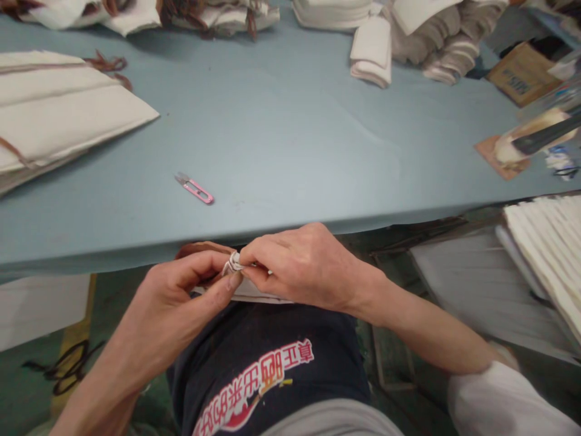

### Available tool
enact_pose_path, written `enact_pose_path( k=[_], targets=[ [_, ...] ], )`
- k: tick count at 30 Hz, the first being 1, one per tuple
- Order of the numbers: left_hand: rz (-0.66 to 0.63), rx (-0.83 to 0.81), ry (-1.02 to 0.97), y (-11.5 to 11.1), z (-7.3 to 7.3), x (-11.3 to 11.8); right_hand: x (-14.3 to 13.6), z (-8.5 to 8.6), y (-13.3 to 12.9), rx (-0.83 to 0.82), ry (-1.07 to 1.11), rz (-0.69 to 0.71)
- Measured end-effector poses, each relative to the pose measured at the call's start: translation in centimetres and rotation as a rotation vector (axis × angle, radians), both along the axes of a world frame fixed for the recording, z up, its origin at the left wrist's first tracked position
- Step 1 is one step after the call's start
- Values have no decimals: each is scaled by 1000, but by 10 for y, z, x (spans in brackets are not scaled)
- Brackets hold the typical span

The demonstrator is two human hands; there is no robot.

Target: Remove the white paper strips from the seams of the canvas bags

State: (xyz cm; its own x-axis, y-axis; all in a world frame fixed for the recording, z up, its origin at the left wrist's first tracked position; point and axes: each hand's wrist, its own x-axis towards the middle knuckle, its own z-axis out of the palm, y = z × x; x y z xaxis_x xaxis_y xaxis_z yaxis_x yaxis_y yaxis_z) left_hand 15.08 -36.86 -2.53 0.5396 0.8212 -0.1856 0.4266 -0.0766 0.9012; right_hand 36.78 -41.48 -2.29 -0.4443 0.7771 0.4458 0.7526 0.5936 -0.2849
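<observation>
Both of my hands meet at the table's front edge, above a dark apron (272,357) with printed characters. My left hand (181,303) pinches a small bunched piece of white fabric (233,264) with dark edging between thumb and fingers. From the right, my right hand (299,263) grips the same bunched end with thumb and forefinger. More of the white cloth (263,292) hangs flat below my fingers, and a brown strip (204,247) curves behind my left hand. Pink thread snips (195,188) lie on the blue table beyond my hands.
White fabric pieces with brown ties (59,109) lie at the left of the blue table (281,139). Folded cloth stacks (372,51) stand at the back. A cardboard box (521,72) and a tool with a dark handle (544,136) are at the right, near white folded pieces (549,242).
</observation>
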Motion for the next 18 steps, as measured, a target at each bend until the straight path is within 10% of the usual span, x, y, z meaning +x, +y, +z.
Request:
enact_pose_path(
  k=[9,18],
  targets=[
    [-101,127,-60,5,8,-1,-8,-1,-5,17,16,-69],
    [-147,251,-81,-2,1,-1,-6,2,-3,-672,701,-48]
  ],
)
